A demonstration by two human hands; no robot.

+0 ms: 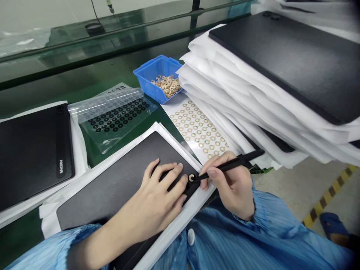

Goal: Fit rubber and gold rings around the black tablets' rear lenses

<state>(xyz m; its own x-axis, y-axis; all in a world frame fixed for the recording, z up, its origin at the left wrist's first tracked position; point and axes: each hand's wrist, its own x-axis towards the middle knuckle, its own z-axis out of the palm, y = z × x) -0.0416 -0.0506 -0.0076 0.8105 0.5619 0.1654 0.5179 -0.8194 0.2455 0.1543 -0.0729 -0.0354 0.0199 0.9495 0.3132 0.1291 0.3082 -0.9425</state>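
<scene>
My left hand (159, 195) lies with its fingers spread on a black tablet back cover (112, 176), which rests on white wrapping. My right hand (232, 183) grips black tweezers (233, 164) near the cover's right corner. The tweezers' tip touches a small beige ring (191, 177) at the camera opening, just beyond my left fingertips. Whether the tip pinches the ring or presses on it, I cannot tell. To the upper right of the hands, a white sheet (200, 150) carries rows of beige ring stickers.
A blue bin (140, 75) holds many loose beige rings. Beside it lies a clear bag (105, 144) with black ring stickers. At left is another black cover (33, 150) on white wrapping. A tall stack of wrapped covers (281, 56) rises at right.
</scene>
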